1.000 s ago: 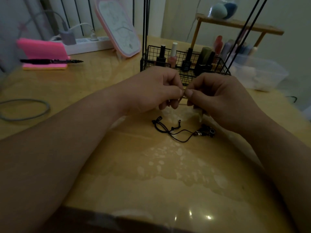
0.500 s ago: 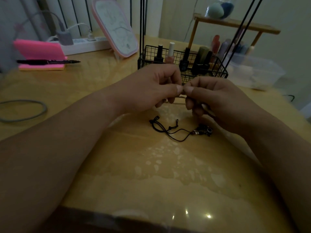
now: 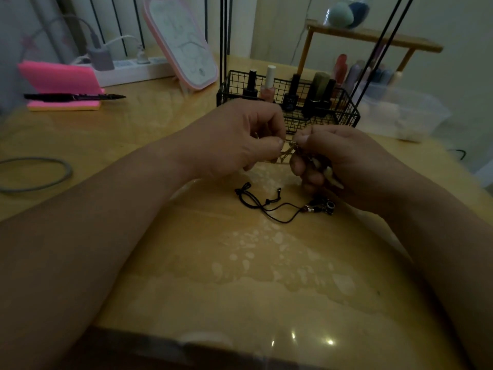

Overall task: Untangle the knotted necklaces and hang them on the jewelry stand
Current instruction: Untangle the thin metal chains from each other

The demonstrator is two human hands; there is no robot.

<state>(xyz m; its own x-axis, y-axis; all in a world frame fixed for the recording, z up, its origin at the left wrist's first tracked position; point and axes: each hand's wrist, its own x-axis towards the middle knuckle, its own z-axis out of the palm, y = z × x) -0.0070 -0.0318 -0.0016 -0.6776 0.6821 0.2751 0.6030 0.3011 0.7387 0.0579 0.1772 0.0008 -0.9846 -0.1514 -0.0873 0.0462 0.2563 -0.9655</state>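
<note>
Slack has been gained: the left hand (image 3: 236, 140) and right hand (image 3: 349, 161), pinched tip to tip a moment ago, have been drawn slightly apart, and a fine chain (image 3: 287, 152) is pinched between them. A cord necklace (image 3: 269, 208) lies untouched on the table (image 3: 240, 276) just below. The knot is judged loosening, not yet freed.

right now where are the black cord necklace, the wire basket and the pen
black cord necklace (image 3: 320, 206), head view, on its beaded end lying on the table
wire basket (image 3: 344, 110), head view, on its right mesh wall
pen (image 3: 74, 96), head view, on the middle of its barrel
</note>
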